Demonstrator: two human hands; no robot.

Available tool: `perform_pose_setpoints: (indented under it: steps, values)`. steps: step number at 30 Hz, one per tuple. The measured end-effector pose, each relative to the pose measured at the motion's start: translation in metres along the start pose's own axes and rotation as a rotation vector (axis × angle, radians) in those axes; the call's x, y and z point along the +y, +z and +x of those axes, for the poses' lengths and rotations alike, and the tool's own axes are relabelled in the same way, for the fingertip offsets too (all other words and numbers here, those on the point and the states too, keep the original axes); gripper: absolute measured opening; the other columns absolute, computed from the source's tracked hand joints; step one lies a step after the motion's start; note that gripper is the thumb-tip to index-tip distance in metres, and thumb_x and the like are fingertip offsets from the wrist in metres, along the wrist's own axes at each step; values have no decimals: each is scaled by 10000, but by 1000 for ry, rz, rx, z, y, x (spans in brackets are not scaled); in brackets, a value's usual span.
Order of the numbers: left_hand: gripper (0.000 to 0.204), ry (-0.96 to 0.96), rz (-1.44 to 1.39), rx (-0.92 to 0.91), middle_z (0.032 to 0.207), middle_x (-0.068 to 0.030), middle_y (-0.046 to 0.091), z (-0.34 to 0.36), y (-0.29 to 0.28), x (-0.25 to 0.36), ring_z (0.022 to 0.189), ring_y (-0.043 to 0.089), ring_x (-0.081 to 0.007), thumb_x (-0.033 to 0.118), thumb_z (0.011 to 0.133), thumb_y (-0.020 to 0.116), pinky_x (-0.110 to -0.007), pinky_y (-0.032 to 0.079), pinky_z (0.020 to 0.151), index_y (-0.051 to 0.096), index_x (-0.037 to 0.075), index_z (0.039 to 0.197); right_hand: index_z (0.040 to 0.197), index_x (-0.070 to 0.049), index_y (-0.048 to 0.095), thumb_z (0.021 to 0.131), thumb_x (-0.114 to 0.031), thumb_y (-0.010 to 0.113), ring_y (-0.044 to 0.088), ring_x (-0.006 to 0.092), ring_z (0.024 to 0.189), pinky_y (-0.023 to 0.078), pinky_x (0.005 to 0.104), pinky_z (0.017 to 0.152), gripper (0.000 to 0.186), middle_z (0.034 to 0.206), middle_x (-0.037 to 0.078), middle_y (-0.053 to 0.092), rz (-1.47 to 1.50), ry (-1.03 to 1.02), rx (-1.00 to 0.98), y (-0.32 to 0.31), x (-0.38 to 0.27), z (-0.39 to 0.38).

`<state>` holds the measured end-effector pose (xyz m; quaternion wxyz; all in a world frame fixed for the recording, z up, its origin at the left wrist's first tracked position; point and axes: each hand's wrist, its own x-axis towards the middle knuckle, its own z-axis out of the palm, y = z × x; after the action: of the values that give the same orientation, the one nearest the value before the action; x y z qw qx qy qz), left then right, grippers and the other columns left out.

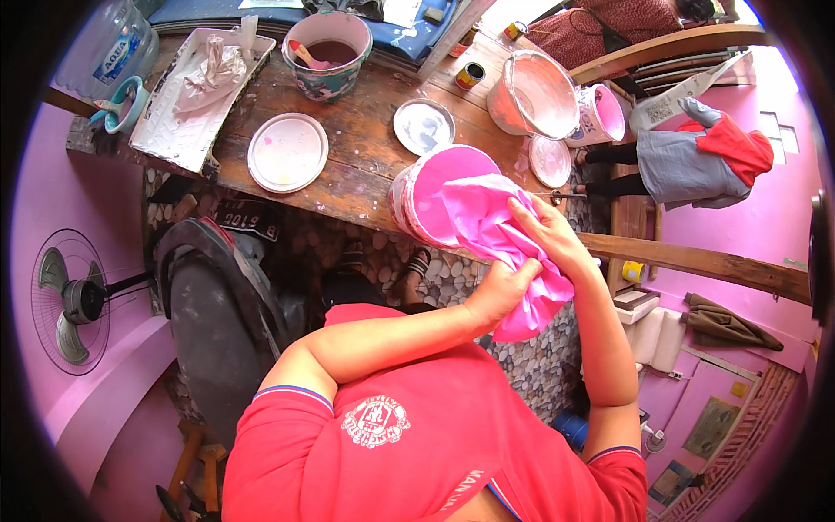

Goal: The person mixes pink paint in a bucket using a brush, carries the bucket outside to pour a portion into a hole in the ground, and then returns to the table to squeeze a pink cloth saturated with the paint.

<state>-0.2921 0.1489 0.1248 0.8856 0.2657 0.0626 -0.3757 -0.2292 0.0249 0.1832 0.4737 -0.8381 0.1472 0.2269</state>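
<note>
Both hands grip a crumpled, bright pink thin sheet (483, 213); whether it is cloth or plastic I cannot tell. My left hand (503, 296) is closed round its lower part, with the loose end hanging below. Farther up, my right hand (550, 233) holds its right side. The sheet's far end reaches over the rim and into a paint bucket (421, 198) with a pink-coated inside, standing at the near edge of the wooden table (357, 165). A round white lid (288, 152) and a grey-smeared lid (424, 126) lie beyond the bucket.
On the table are a white paint tray (165, 130) with a crumpled rag, a bucket (327, 56) of dark paint with a brush, a large pinkish bucket (533, 93) and a small can (470, 76). A black seat (217, 322) stands left; another person (696, 165) is at right.
</note>
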Motion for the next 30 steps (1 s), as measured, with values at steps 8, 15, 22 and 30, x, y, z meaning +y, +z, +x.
perform_pose_setpoints:
  steps: [8, 15, 22, 30]
  values:
    - [224, 62, 13, 60, 1094, -42, 644, 4, 4, -12, 988, 632, -121, 145, 1043, 505, -296, 524, 862, 571, 11, 1210, 1342, 35, 579, 995, -440, 615, 633, 220, 1137, 474, 342, 984, 589, 1226, 203, 684, -66, -40, -16, -6, 13, 8]
    - [221, 5, 19, 72, 1050, -33, 649, 6, 2, -10, 941, 631, -115, 143, 1036, 498, -297, 520, 828, 577, 7, 1192, 1362, 49, 557, 987, -456, 616, 637, 266, 1172, 470, 360, 1002, 631, 1242, 234, 673, -123, -42, -24, -7, 1, 4]
    - [240, 44, -28, 49, 1127, -43, 617, 9, 4, -12, 997, 614, -114, 135, 1033, 505, -297, 514, 857, 534, 23, 1244, 1353, 41, 567, 993, -453, 609, 640, 260, 1162, 471, 362, 998, 613, 1229, 229, 679, -142, -67, -30, -9, 0, 8]
    - [239, 29, -25, 15, 1131, -55, 626, 10, 1, -11, 1015, 627, -135, 161, 1051, 494, -309, 524, 891, 530, 24, 1243, 1290, 53, 602, 997, -435, 604, 661, 280, 1126, 480, 385, 968, 569, 1185, 251, 690, -208, -79, -42, -9, -2, 10]
